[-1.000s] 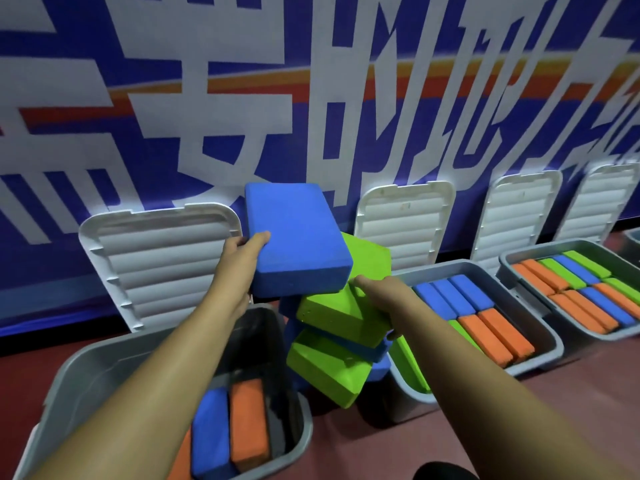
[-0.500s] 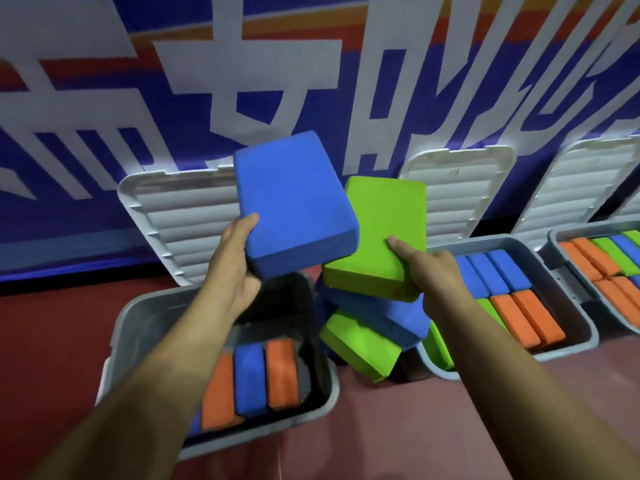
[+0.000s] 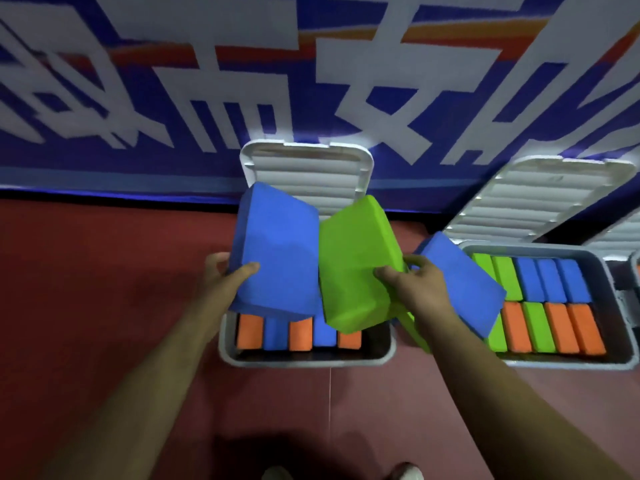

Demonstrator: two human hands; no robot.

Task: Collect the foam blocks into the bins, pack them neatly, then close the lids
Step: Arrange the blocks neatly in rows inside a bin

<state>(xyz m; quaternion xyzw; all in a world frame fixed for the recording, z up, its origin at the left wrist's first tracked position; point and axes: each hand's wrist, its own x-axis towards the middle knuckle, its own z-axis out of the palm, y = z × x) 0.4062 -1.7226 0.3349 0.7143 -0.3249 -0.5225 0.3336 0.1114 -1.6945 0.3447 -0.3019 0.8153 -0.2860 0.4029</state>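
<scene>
Both hands, left (image 3: 227, 277) and right (image 3: 415, 282), reach forward with fingers clenched.

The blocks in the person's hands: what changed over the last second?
Both hands carried their blocks from between the bins to above the left bin. The left hand still holds the blue block; the right hand still holds the green block. Lids stay open.

A dull red floor (image 3: 104, 289) runs to the far wall (image 3: 138, 161), which is covered by a blue banner (image 3: 346, 126) with large white characters and an orange stripe.
</scene>
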